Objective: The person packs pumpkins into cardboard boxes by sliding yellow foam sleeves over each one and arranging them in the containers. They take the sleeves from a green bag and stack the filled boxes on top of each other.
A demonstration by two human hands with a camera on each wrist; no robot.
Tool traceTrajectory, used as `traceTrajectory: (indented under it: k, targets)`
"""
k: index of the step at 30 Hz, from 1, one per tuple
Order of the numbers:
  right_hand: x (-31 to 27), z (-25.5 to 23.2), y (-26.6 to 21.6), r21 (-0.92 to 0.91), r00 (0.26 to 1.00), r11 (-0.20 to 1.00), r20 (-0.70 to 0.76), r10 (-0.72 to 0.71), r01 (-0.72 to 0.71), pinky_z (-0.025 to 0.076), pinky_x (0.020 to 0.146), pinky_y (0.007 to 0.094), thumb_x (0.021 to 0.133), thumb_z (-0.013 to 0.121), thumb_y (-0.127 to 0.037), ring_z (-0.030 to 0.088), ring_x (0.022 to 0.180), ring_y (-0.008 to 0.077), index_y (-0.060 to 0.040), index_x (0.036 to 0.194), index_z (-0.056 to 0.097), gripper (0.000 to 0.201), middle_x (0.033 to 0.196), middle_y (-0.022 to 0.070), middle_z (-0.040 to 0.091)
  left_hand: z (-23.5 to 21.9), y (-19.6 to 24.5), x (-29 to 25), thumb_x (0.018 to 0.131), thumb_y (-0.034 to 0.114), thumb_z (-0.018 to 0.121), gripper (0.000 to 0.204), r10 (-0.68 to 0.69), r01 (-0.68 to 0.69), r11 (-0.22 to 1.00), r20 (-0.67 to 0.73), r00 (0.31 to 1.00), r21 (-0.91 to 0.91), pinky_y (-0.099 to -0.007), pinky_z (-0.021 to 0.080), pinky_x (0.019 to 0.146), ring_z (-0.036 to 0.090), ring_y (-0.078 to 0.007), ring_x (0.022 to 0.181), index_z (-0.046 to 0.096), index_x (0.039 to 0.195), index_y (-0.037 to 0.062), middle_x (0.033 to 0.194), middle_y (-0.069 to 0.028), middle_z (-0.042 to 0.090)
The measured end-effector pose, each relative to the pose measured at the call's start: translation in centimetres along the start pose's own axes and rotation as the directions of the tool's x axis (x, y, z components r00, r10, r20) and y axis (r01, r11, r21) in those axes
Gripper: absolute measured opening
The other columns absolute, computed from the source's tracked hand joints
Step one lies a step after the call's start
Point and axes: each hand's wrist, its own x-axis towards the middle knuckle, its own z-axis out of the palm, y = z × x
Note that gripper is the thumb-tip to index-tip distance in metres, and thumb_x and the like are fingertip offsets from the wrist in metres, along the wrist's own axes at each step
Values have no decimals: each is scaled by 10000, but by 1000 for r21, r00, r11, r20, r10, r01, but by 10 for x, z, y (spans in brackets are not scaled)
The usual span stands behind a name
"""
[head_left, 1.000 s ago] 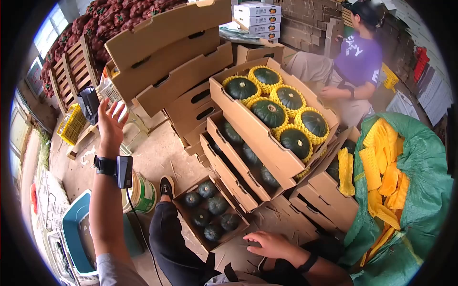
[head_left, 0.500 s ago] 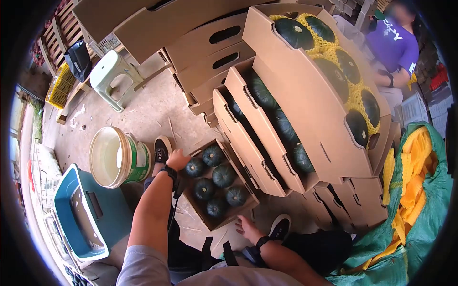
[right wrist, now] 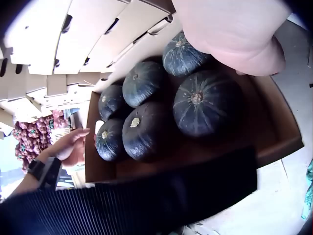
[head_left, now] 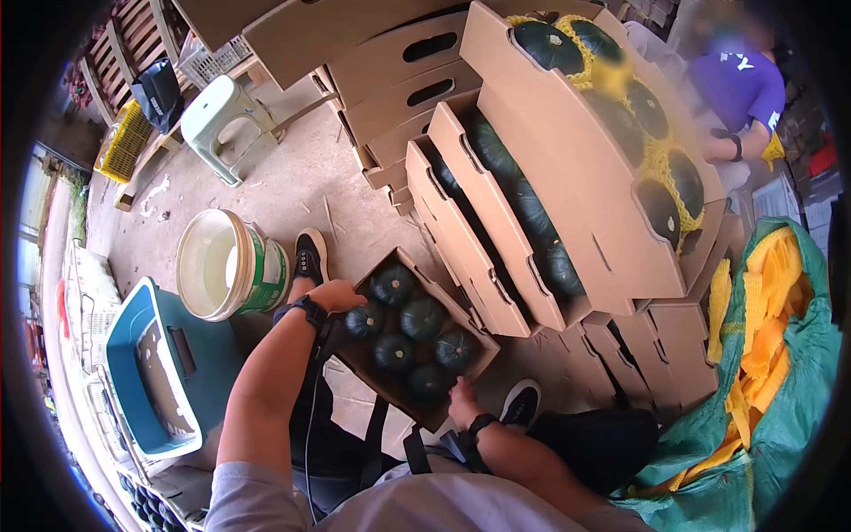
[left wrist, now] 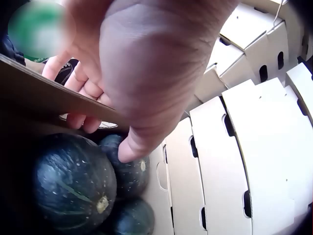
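An open cardboard box holds several dark green pumpkins between my feet. At its far-left end my left hand grips the wall. In the left wrist view, fingertips of that hand come through the handle hole, with the thumb over the rim beside a pumpkin. My right hand holds the opposite, near-right end, its fingers curled at the rim. The right wrist view has the right hand over that end, its fingers mostly hidden; the left hand shows at the far end.
Stacked boxes of pumpkins stand to the right, the top ones in yellow foam nets. Left are a white bucket, a blue tub and a stool. A green sack of yellow nets lies right; a person sits behind.
My left hand has come down from the raised position at left to the box's end. The right hand has closed on the near end. The box has shifted slightly right and turned.
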Motion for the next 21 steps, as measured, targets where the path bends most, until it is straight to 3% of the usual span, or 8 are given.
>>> traceTrajectory:
  k: [3,5,8,10,13,15,19,21]
  targets:
    - [-23,-2,-12,73,998,996,-30,-56,58,439,605,295,865,595,-288,491,664,124,-148,804,540,162,692,-11,490,-10,-10,-76,823,465,617,517,66,-63,997,-97,993,34,-407,468,836,634,-383,903,665,928,-39,935,-241,665]
    - [-95,-18,-50,112,989,987,86,-124,114,455,612,281,852,596,-251,480,643,118,-152,770,525,148,678,-17,463,10,-43,-112,814,450,638,511,272,-241,962,-450,851,125,-413,462,874,624,-361,958,667,927,-47,988,-231,657]
    - [-141,-50,-78,331,925,922,245,-289,200,493,681,282,825,614,-207,485,660,99,-133,773,549,111,711,-20,485,-3,-20,-205,824,416,658,487,19,-149,944,-401,916,-295,-382,461,841,618,-317,910,631,984,-43,942,-209,644]
    - [-208,-86,-114,372,899,908,305,-315,192,500,701,288,809,653,-193,499,663,102,-103,811,585,112,705,-17,522,5,-26,-245,832,401,660,490,25,-210,896,-427,904,-391,-361,465,791,602,-250,827,589,1035,-40,861,-159,632]
    - [-255,-145,-145,469,642,826,536,-549,314,482,750,275,844,638,-181,540,731,114,-34,873,618,151,729,4,556,26,-8,-321,853,358,636,402,21,-387,488,-432,901,-783,-278,408,807,518,-130,873,580,1075,27,923,-23,587]
    - [-299,-185,-170,462,490,730,543,-682,504,464,773,282,847,644,-197,553,757,136,-60,851,625,138,778,8,564,39,2,-358,873,362,601,379,124,-440,388,-427,896,-810,-269,390,836,514,-125,906,585,1097,57,963,-15,586]
    - [-342,-250,-199,493,327,609,543,-773,621,461,832,301,890,584,-191,571,804,147,5,938,649,212,792,14,576,59,34,-404,892,410,528,449,248,-544,178,-497,831,-820,-301,392,882,538,-141,974,568,1157,50,1014,-26,600]
    - [-353,-275,-209,489,361,648,559,-747,584,456,813,278,889,576,-211,574,804,144,6,950,658,240,787,13,582,68,53,-411,887,506,485,513,246,-573,89,-540,805,-814,-327,392,899,553,-166,986,581,1124,61,1044,-32,615]
